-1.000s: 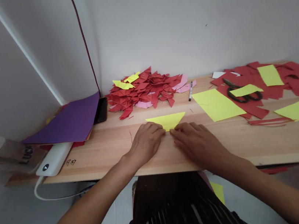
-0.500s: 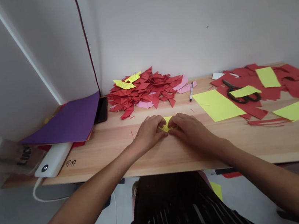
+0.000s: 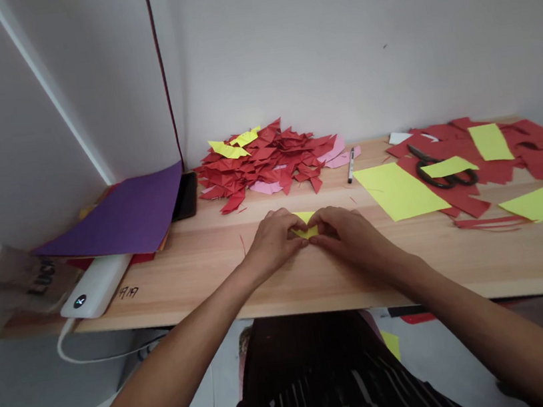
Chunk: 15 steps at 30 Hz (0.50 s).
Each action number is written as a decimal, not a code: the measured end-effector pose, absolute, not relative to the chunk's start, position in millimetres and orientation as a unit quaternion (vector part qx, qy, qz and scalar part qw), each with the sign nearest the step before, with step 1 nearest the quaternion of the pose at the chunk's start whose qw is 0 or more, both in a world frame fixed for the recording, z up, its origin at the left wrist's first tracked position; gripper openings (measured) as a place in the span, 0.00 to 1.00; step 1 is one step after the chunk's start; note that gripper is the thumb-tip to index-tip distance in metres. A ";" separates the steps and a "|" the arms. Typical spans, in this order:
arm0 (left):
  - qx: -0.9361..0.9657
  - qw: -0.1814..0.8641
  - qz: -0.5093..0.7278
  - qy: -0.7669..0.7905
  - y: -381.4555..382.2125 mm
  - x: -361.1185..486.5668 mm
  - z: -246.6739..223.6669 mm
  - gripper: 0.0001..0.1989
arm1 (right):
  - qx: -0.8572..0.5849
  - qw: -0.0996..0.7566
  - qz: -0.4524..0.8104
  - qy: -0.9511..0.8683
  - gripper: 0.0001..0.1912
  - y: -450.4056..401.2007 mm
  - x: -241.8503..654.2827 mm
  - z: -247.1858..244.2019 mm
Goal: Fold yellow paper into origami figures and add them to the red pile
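Head view: on the wooden tabletop [image 3: 283,289], in front of the pile of folded red paper [image 3: 268,163] and nearer to the body, held small and low, the yellow paper [image 3: 311,232]. Pinched at one side by the left hand [image 3: 273,237], thumb and curled fingers drawn narrow; pinched likewise at the other side by the right hand [image 3: 343,227], with thumbs almost meeting near the middle. Too much covered by fingers to tell the full outline or count any layers.

To the right of the pile, a pen [image 3: 350,165] close by; farther right and a little forward, a larger yellow sheet [image 3: 396,193]; beyond that, still to the right, scissors [image 3: 441,185] among red scraps [image 3: 493,165]. To the left of the pile, a purple sheet [image 3: 116,215].

Likely very light, thin and dry, with little stiffness as a single layer and rather more along any fold. Probably quick to take a sharp crease and slow to lose a wrong one; apt to buckle or tear under a hard tug, and to slide on smooth wood if pressed from one side only. Best gripped near opposite edges, between thumb pads and bent forefingers, gently and evenly.
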<state>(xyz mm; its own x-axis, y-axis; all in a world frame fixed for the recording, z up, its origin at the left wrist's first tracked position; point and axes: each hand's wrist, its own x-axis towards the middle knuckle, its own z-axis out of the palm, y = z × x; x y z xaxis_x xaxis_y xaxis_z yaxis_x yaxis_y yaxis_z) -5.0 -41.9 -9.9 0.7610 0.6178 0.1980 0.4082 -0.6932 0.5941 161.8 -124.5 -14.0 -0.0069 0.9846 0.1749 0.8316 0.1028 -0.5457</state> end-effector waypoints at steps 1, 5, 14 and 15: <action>0.898 0.270 0.197 0.286 -43.0 -4.9 -9.8 0.07 | -0.653 0.272 0.143 -0.692 0.08 -125.0 162.5 -15.4; 0.893 0.282 0.204 0.286 -47.2 -4.3 -8.8 0.06 | -0.651 0.318 0.141 -0.675 0.11 -125.9 169.4 -21.1; 0.902 0.220 0.238 0.286 -42.7 -8.5 -14.9 0.19 | -0.624 0.332 0.119 -0.697 0.12 -125.8 178.0 -24.3; 0.907 0.206 0.235 0.281 -41.4 -8.8 -17.0 0.18 | -0.625 0.333 0.115 -0.697 0.12 -125.7 178.1 -24.2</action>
